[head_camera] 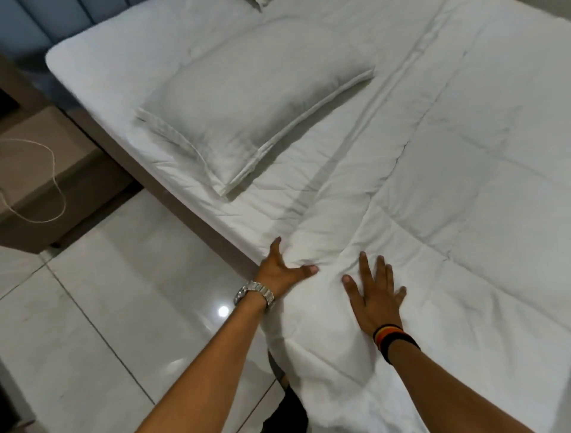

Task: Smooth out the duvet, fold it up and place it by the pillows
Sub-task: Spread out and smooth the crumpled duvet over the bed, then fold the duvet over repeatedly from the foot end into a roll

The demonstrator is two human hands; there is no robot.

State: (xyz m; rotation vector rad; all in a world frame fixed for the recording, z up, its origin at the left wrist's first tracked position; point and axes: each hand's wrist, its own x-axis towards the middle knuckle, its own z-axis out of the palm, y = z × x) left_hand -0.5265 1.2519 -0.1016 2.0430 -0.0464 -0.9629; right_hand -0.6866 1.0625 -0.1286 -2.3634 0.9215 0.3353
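Note:
A white quilted duvet [448,173] lies spread over the right part of the bed, its near corner hanging over the bed's edge. My left hand [282,267], with a metal watch on the wrist, grips the rumpled duvet edge at the side of the bed. My right hand [375,295], with dark bands on the wrist, lies flat with spread fingers on the duvet just right of the left hand. A white pillow [247,114] rests on the sheet at the left, clear of the duvet. A second pillow [259,3] shows only its corner at the top edge.
The bed's white sheet [102,77] ends at a brown bed frame [197,210] along the left. Glossy pale floor tiles [108,309] fill the lower left. A brown bedside unit [37,173] with a white cable [52,185] stands at far left, and a blue headboard [27,24] is behind.

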